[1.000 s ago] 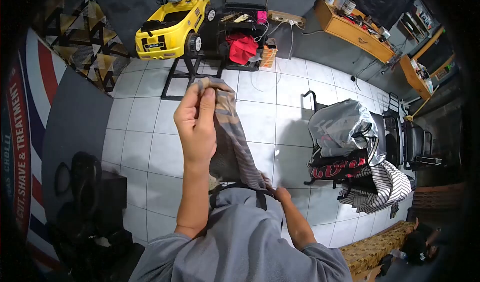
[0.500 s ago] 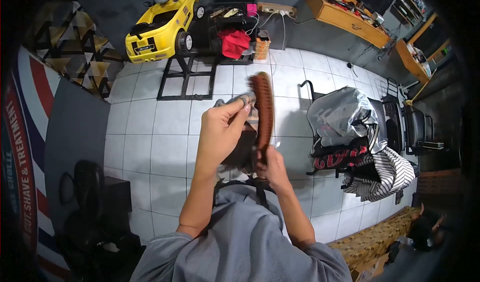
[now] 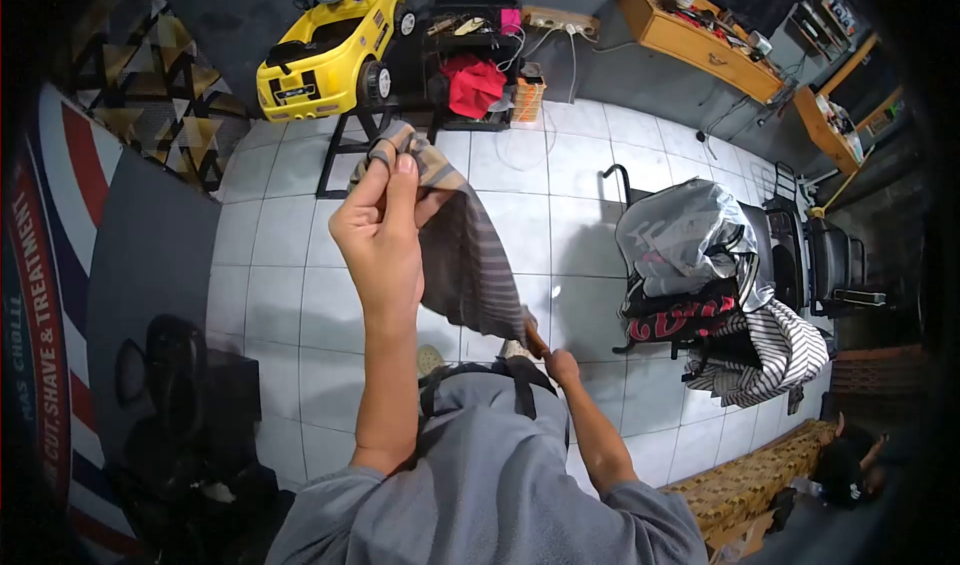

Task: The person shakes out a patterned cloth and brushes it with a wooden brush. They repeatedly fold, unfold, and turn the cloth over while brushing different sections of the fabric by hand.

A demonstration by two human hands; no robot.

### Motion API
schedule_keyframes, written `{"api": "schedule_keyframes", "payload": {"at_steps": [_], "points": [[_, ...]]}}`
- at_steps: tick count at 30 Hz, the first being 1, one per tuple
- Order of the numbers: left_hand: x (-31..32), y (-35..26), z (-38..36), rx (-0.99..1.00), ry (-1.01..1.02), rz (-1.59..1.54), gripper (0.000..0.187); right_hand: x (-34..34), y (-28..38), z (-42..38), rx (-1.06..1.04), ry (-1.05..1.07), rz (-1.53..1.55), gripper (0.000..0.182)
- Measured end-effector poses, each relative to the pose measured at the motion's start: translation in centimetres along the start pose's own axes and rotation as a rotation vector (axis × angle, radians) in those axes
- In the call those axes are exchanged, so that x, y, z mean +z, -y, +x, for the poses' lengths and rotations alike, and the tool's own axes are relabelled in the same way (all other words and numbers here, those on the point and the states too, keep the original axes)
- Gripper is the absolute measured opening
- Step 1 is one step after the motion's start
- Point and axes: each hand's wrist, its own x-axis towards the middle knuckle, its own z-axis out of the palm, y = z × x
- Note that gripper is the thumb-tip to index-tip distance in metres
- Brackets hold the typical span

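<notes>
Above the white tiled floor (image 3: 290,295): left hand (image 3: 382,240) pinching striped cloth (image 3: 470,255) high, right hand (image 3: 560,367) gripping brush handle (image 3: 535,340) low; best kept taut, strokes downward.

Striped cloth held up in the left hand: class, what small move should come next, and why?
Probably sweep the brush up the striped cloth. The left hand pinches the cloth's top so it hangs stretched, while the right hand holds the brush at its lower edge.
</notes>
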Motion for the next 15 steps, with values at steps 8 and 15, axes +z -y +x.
{"api": "schedule_keyframes", "payload": {"at_steps": [8,15], "points": [[0.9,2.6,-1.4,-0.154,0.148,0.052,0.025,-15.6,13.7,-8.6,-0.256,-0.091,1.545,0.038],[2.2,3.4,-2.3,-0.085,0.171,0.113,0.031,-16.9,18.7,-12.1,-0.650,0.267,1.551,0.032]]}}
